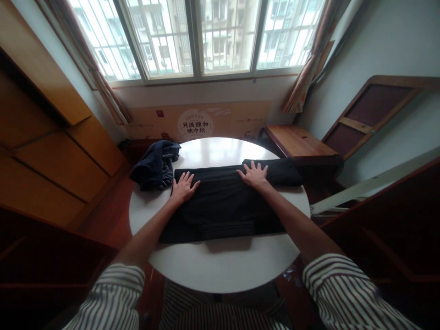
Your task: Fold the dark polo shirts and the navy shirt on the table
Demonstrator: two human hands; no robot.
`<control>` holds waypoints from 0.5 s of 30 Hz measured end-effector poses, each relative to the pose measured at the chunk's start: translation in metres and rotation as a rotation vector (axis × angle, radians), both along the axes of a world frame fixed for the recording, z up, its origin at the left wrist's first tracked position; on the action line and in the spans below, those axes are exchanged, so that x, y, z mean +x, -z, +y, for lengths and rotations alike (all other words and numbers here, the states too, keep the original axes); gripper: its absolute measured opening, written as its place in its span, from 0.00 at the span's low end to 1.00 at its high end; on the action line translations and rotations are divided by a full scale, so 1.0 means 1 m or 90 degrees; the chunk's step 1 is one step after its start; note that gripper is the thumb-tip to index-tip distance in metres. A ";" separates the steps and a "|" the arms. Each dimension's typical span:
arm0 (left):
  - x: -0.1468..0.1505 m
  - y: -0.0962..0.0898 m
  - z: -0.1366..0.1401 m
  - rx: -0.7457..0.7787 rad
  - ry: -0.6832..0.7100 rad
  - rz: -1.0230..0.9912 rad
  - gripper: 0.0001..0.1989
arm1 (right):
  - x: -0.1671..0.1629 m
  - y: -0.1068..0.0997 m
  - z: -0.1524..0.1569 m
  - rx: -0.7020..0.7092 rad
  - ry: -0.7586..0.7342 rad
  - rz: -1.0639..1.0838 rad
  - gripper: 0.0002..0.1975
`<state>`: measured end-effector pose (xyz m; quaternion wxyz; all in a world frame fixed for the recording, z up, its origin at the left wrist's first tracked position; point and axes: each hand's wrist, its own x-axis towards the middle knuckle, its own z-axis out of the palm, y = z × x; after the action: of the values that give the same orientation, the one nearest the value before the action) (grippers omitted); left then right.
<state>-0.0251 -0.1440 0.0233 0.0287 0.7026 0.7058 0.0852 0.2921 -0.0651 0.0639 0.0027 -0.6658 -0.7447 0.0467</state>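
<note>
A black garment (223, 197) lies spread flat and folded across the round white table (223, 270). A band-like strip shows along its near edge; I cannot tell which kind of garment it is. My left hand (184, 188) rests on its far left corner, fingers spread. On the far right part my right hand (255, 175) presses flat, fingers also apart. Just beyond that hand, a folded black cloth (283, 172) reaches to the table's right side; whether it belongs to the same garment is unclear. Left of my left hand sits a crumpled dark blue garment (154, 165).
A wooden bench-like table (302, 141) stands behind on the right, near a leaning wooden frame (371, 114). Wooden cabinets (51, 165) line the left. Beyond the table, a printed cardboard panel (240, 117) stands below the barred window (227, 36).
</note>
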 end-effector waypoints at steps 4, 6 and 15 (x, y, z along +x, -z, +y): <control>-0.001 0.002 -0.001 0.002 -0.010 -0.021 0.34 | 0.027 -0.015 0.001 0.019 0.011 0.106 0.33; -0.002 0.005 -0.001 0.024 -0.008 -0.040 0.33 | 0.041 -0.017 -0.010 0.115 -0.031 0.148 0.32; -0.038 -0.001 0.039 0.142 -0.007 -0.055 0.27 | 0.100 -0.020 -0.041 0.167 0.038 0.302 0.17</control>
<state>-0.0630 -0.1053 0.0243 -0.0199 0.6932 0.6940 0.1936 0.3924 -0.1064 0.0841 0.2648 -0.6519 -0.7028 0.1044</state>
